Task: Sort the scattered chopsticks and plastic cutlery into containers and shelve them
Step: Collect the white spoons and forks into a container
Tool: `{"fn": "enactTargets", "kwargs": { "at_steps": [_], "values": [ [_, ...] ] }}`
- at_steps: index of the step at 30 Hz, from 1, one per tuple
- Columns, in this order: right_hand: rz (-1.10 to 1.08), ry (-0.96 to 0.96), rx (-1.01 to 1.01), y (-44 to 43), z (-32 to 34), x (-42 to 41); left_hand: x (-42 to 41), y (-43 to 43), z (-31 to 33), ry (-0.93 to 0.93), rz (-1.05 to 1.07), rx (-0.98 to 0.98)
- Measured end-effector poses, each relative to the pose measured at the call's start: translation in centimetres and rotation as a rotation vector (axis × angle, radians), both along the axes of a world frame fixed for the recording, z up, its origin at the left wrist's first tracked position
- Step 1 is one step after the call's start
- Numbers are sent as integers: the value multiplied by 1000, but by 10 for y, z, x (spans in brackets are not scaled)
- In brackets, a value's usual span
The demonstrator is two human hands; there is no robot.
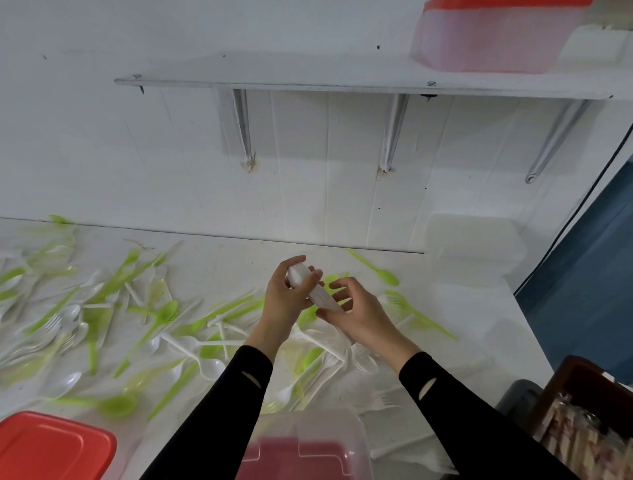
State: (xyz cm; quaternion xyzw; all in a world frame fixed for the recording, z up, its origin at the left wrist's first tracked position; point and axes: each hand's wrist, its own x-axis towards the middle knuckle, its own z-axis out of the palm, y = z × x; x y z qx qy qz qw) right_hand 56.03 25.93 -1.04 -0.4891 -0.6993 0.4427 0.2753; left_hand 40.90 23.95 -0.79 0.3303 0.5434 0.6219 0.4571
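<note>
It looks like early days: the left hand [287, 301] is curled round a small stack of white cutlery [323, 298] held above the middle of the surface [462, 308], and the right hand [359, 318] pinches the stack's lower end. Loose green and white cutlery [164, 315] lies strewn from the left edge towards the right. One red-lidded container [496, 41] is on the shelf [274, 73] and a clear container [308, 431] waits at the near edge, so I'd judge most of the sorting and shelving is left to do.

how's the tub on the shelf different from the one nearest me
The shelf tub stands on the wall shelf, upper right; the near tub sits on the table below. The shelf tub has a red lid on top; the near tub shows red through its clear walls. Both are translucent plastic.
</note>
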Motion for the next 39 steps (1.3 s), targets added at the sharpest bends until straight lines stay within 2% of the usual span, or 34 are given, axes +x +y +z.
{"fn": "enactTargets", "kwargs": {
  "at_steps": [4,13,28,39],
  "values": [
    [-25,-50,161,4,-5,1,0,1,0,-36,-2,-7],
    [-14,-141,254,11,-11,2,-1,3,-3,-62,-53,-6],
    [-1,-214,328,12,-12,6,0,3,-4,-73,-31,-52],
    [40,-242,361,14,-16,6,2,3,-6,13,-31,-80]
  ]
}}
